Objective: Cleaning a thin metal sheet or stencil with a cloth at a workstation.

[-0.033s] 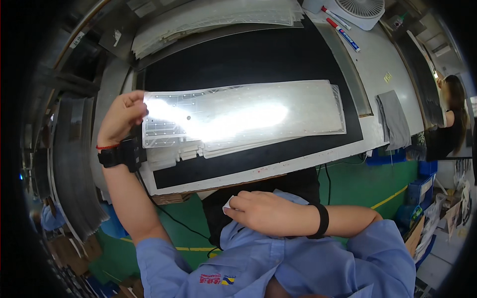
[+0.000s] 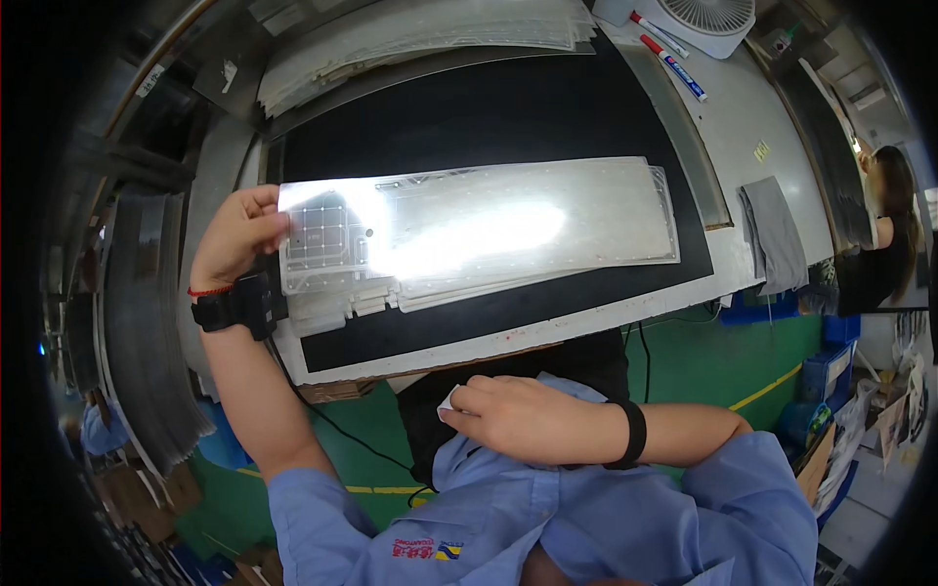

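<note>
A stack of thin, translucent plastic sheets with printed circuit traces [image 2: 606, 210] lies on the black mat, under a strong glare. At the stack's left end my left hand [image 2: 237, 234] pinches the top sheet's edge between thumb and fingers. That end shows a grid of lines and dots. My right hand [image 2: 518, 418] is held close to my body, off the table edge, its fingers closed on a small white piece [image 2: 449, 402]. Whether that piece is paper or cloth I cannot tell. Lower sheets stick out unevenly along the near side.
The black mat [image 2: 469, 117] covers much of the white table. Behind it sits another pile of clear sheets [image 2: 420, 39]. At the right are two markers [image 2: 674, 68], a white fan [image 2: 708, 20] and a grey cloth [image 2: 775, 234]. A person [image 2: 884, 225] is at the far right.
Glare on the sheet's left end has shifted, and the printed grid there shows more clearly. My left hand's fingers have moved slightly; my right hand has stayed in place.
</note>
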`<act>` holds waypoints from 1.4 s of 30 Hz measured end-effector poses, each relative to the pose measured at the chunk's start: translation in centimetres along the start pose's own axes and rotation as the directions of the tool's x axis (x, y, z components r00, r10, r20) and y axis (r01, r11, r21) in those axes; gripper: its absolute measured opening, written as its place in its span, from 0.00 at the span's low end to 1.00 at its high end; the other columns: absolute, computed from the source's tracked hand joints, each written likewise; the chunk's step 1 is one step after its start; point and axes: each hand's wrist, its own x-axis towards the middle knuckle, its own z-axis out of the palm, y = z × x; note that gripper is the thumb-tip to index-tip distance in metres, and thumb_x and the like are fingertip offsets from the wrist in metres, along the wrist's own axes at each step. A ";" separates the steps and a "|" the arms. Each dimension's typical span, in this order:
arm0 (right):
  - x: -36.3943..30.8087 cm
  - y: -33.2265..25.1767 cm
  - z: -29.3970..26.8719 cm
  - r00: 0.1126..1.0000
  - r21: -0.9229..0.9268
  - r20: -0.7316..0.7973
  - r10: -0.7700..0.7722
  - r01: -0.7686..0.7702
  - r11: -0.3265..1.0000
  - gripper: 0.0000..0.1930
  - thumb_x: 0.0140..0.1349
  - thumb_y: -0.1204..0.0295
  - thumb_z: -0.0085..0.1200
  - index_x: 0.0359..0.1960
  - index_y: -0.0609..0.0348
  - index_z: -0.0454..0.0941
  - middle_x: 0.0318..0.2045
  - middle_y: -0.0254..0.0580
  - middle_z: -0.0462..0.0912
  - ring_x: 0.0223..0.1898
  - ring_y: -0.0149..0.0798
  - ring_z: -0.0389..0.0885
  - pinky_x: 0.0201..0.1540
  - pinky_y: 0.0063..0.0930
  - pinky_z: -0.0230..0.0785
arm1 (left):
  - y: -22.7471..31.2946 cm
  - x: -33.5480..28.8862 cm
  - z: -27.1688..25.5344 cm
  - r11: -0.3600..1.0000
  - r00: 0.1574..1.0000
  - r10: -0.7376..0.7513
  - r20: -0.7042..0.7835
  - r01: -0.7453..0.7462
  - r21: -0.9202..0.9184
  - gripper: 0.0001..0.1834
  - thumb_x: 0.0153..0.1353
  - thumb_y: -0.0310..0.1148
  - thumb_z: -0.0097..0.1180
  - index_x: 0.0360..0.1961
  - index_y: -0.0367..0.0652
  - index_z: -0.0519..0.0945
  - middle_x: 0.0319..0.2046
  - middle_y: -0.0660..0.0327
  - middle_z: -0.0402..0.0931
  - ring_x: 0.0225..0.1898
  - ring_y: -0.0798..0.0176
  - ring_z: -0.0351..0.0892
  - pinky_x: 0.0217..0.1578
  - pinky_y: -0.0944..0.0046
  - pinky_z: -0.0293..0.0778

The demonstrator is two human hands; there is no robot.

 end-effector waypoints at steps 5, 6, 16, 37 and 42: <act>-0.5 0.2 -0.1 1.000 -0.001 -0.005 0.010 -0.010 1.000 0.18 0.59 0.74 0.55 0.51 0.69 0.78 0.39 0.44 0.76 0.41 0.42 0.78 0.43 0.34 0.76 | -0.2 1.2 0.7 0.999 0.996 0.031 -0.086 -0.033 -0.015 0.11 0.69 0.36 0.59 0.46 0.40 0.82 0.30 0.71 0.80 0.27 0.82 0.73 0.28 0.79 0.67; -0.5 0.2 -0.1 1.000 0.000 -0.006 0.010 -0.010 1.000 0.18 0.59 0.74 0.55 0.51 0.69 0.78 0.39 0.44 0.76 0.41 0.42 0.78 0.43 0.34 0.76 | -0.3 1.6 1.1 0.994 0.979 0.063 -0.194 -0.079 -0.072 0.11 0.71 0.36 0.57 0.47 0.40 0.81 0.32 0.71 0.80 0.29 0.80 0.74 0.31 0.78 0.69; -0.6 0.3 -0.2 0.999 0.000 0.028 0.020 -0.020 1.000 0.17 0.61 0.74 0.54 0.51 0.67 0.79 0.40 0.42 0.75 0.42 0.41 0.78 0.40 0.33 0.78 | -1.0 1.7 0.1 0.981 0.953 0.065 -0.297 -0.116 -0.157 0.17 0.76 0.40 0.49 0.52 0.38 0.80 0.38 0.68 0.82 0.34 0.78 0.77 0.34 0.74 0.72; -0.3 -0.1 0.2 0.996 -0.026 0.084 0.009 -0.007 1.000 0.19 0.61 0.73 0.52 0.53 0.67 0.78 0.41 0.41 0.76 0.44 0.40 0.79 0.43 0.32 0.77 | -0.8 1.8 0.0 0.695 0.805 0.506 -0.310 -0.594 -0.406 0.05 0.64 0.28 0.61 0.30 0.45 0.78 0.67 0.47 0.67 0.67 0.50 0.69 0.63 0.50 0.75; 0.0 0.4 0.7 0.990 0.078 0.025 0.138 -0.139 0.987 0.16 0.63 0.72 0.53 0.53 0.62 0.79 0.46 0.45 0.79 0.46 0.49 0.80 0.48 0.40 0.77 | -2.3 1.7 -1.5 0.950 0.932 0.182 -0.313 -0.249 -0.189 0.03 0.66 0.25 0.55 0.39 0.40 0.80 0.58 0.51 0.77 0.51 0.59 0.81 0.53 0.61 0.78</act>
